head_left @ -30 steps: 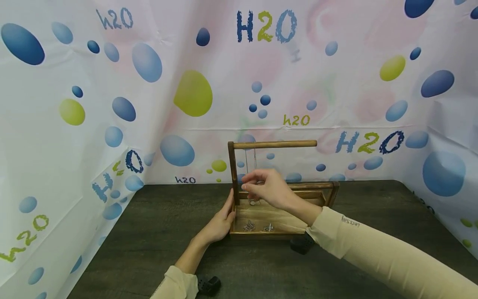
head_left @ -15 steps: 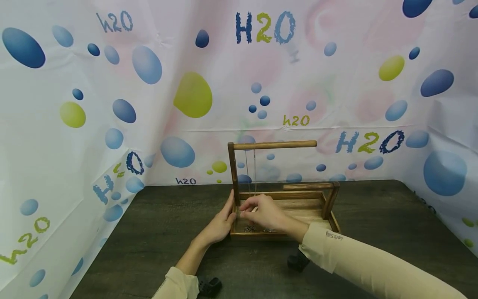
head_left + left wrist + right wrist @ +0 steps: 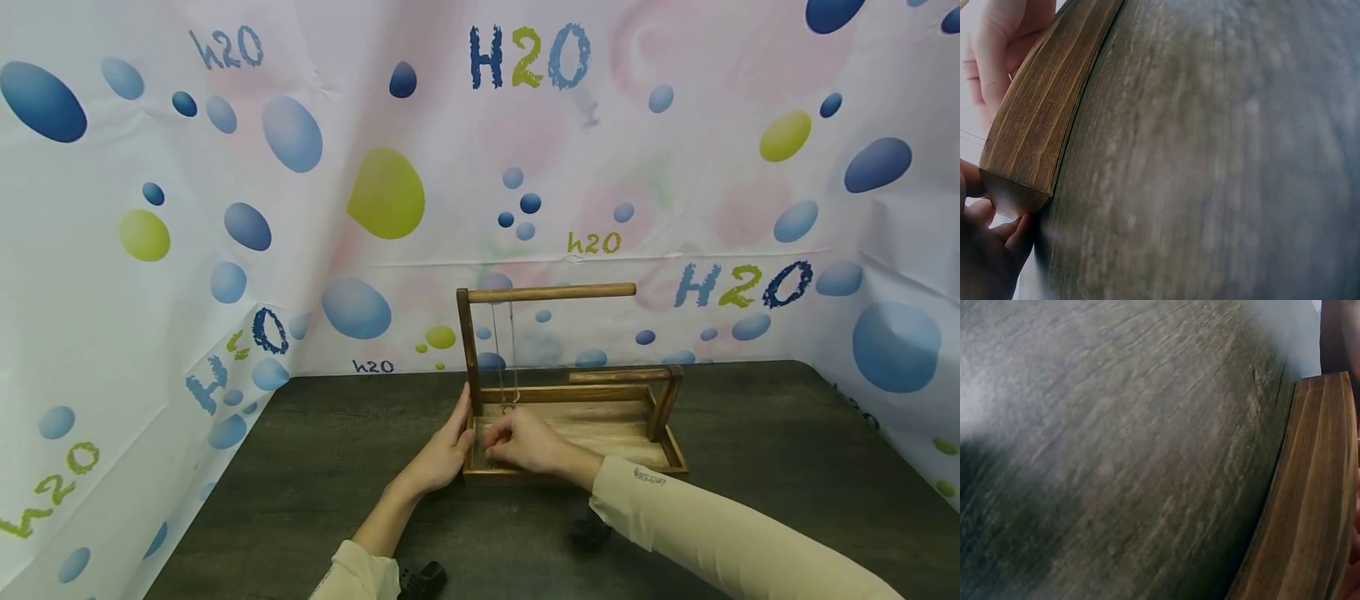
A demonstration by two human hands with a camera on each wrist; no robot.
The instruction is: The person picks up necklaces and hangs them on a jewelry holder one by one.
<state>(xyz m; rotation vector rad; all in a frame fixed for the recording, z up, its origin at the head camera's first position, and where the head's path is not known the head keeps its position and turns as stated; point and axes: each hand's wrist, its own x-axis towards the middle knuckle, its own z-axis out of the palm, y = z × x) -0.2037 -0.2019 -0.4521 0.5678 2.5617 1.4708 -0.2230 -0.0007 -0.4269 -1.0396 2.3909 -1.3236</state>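
Note:
A wooden jewelry stand (image 3: 600, 477) has a shallow tray base, a tall upper bar and a lower bar at its right. My left hand (image 3: 442, 450) holds its left side, thumb at the rim and fingers along the outside; the left wrist view shows fingertips (image 3: 1021, 234) at the wooden corner. Two thin chain necklaces (image 3: 513, 342) hang from the left part of the upper bar (image 3: 555, 292), their lower ends down at the tray. My right hand (image 3: 528, 442) is low over the tray's front left, fingers bent. It hides the small silvery jewelry there, and I cannot tell whether it pinches any.
The dark wood-grain table (image 3: 300, 500) spreads around the stand. A white backdrop (image 3: 442, 192) with blue and green spots stands behind and to both sides. Black wrist cameras (image 3: 423, 579) sit below the cuffs. The lower bar (image 3: 618, 377) rises over the tray's right end.
My right hand has come down from the hanging chains to the tray's front, covering the silvery jewelry piles seen earlier. The chains now hang uncovered. My left hand has stayed on the stand's side.

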